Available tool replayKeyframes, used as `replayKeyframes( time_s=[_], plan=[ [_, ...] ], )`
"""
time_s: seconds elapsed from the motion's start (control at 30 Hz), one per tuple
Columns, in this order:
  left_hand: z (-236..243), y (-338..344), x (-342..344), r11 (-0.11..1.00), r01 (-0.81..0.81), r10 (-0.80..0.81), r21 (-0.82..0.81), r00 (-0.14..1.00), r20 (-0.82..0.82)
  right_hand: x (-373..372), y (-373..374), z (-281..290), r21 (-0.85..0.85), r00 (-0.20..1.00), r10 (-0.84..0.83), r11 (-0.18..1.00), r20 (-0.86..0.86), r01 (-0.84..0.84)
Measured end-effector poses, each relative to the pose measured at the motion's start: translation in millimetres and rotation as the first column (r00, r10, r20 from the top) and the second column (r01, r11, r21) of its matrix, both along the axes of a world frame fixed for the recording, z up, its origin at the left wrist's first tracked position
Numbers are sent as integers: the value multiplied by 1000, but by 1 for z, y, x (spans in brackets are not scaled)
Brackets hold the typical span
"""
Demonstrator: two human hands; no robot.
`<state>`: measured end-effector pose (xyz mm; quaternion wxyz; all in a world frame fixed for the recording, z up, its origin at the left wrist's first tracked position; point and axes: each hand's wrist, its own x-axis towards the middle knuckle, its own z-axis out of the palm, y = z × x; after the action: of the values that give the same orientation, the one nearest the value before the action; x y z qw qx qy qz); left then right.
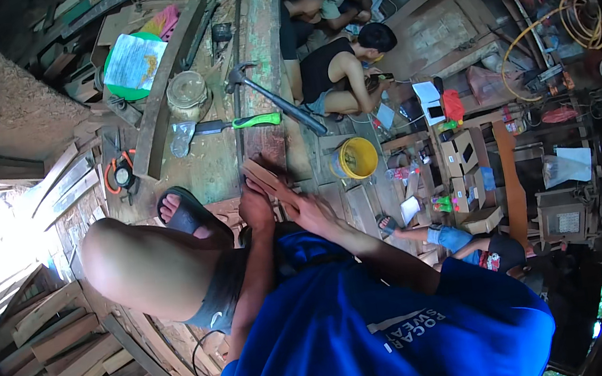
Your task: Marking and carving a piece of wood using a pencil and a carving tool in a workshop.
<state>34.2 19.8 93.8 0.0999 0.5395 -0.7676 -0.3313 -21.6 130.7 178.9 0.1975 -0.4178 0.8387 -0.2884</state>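
Note:
In front of my body, both hands meet at a small reddish-brown piece of wood (261, 175). My left hand (256, 207) is closed round its near end. My right hand (299, 205) grips it from the right side, the fingers lying along the wood and partly hidden. Just beyond lies a long plank (261, 48) with a claw hammer (280, 101) resting across it. Left of the hammer's handle, a chisel with a green handle (254, 121) lies across the plank and the board beside it. A round lidded tub (188, 95) stands further left.
Orange-handled pliers (111, 176) lie by my sandalled foot (195, 217). A yellow bucket (355, 158) stands to the right. Several people sit beyond it, one in a black sleeveless top (331, 70). Stacked wood offcuts (71, 347) fill the lower left. Cardboard boxes (461, 155) stand far right.

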Motion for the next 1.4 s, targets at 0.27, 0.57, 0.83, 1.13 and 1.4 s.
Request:
replayKeyframes(
  time_s=[0.27, 0.57, 0.83, 1.13, 1.4],
  plan=[
    [7, -1, 3, 995, -14, 23, 97, 995, -97, -40, -57, -17, 190, 995, -49, 981, 88, 32],
    [-12, -13, -4, 613, 234, 144, 755, 906, -398, -50, -55, -36, 134, 975, -65, 990, 212, 37],
    [-3, -22, 2, 568, 40, 358, 822, 887, -290, -38, -17, 0, 224, 929, -76, 975, 363, -7],
    [-10, -17, -3, 735, 141, 191, 664, 895, -402, -39, 0, 14, 134, 930, -5, 990, 368, -48],
    [-8, -25, 2, 845, 51, 153, 532, 931, -332, -39, -16, 3, 182, 935, -41, 983, 353, -26]
  ],
)
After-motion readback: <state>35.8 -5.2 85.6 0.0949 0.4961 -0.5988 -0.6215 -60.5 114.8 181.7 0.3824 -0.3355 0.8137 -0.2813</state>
